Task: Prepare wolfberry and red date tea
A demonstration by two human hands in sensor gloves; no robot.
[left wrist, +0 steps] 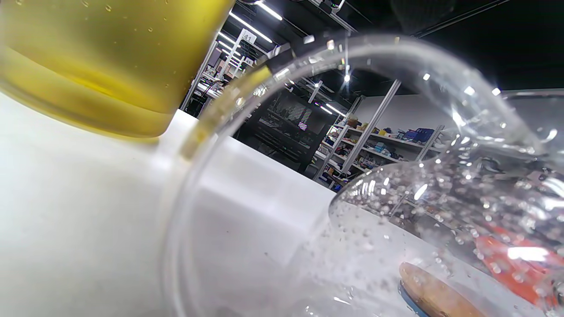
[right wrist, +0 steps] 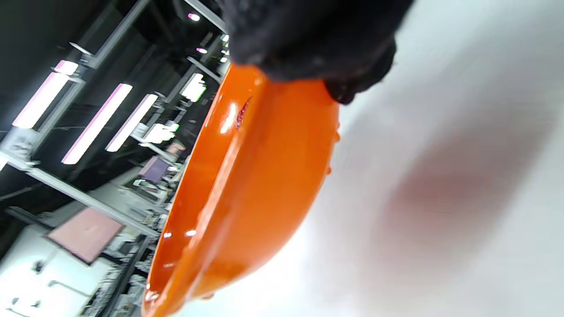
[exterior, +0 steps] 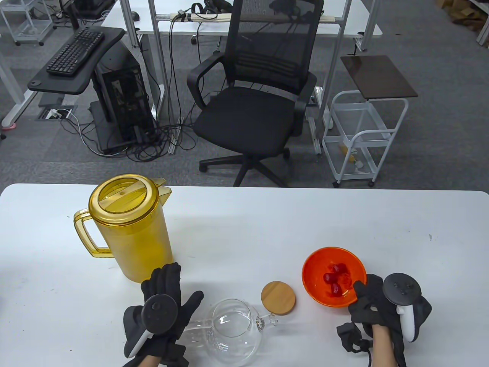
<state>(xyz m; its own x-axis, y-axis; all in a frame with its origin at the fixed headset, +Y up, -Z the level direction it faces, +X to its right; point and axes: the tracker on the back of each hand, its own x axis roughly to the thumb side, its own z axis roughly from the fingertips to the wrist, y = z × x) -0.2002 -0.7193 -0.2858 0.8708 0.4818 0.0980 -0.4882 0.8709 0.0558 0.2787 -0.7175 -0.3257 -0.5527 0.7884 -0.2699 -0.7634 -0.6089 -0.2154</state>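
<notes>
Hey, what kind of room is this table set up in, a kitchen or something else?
Not a kitchen: most likely an office or lab workspace. Behind the white table stand a black office chair, a keyboard on a desk tray, and a computer tower with loose cables on grey carpet.
</notes>
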